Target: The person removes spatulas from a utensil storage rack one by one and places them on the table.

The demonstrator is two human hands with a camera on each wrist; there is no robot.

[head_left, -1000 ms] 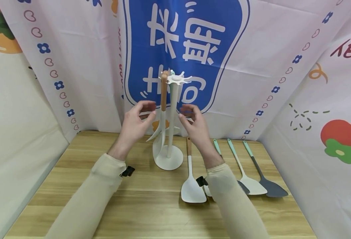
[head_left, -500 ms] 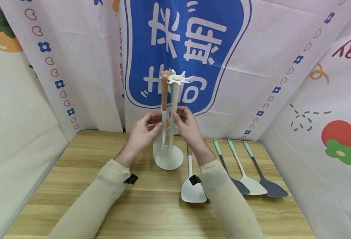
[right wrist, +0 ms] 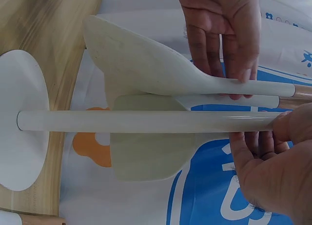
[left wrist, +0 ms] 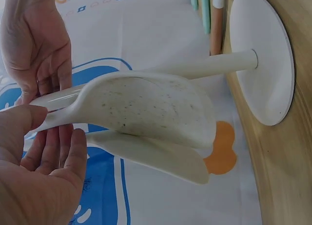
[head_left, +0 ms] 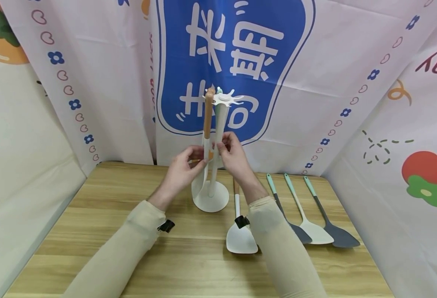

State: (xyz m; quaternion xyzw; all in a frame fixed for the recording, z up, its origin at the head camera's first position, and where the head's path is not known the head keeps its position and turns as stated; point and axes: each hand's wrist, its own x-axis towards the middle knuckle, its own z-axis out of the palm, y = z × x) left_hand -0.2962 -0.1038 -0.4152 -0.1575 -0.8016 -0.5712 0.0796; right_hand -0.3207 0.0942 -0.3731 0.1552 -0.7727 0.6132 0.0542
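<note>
A white utensil stand with a round base and a hooked top stands upright near the table's back edge. My right hand grips its pole, thumb in front and fingers behind. On the stand's left side hangs a white spatula with a wooden handle. The thumb and fingers of my left hand pinch its white neck. A second wooden-handled spatula lies close behind that neck, and another pale blade hangs behind the pole. A mint-green handle tip shows at the top.
On the wooden table, right of the stand, lies a white spatula with a wooden handle. Further right lie a dark spatula, a white one and another dark one, all with mint-green handles. Printed cloth hangs behind.
Both hands have come down and inward from beside the stand. The left now pinches the spatula's neck, and the right now holds the pole. The stand's top has shifted slightly right.
</note>
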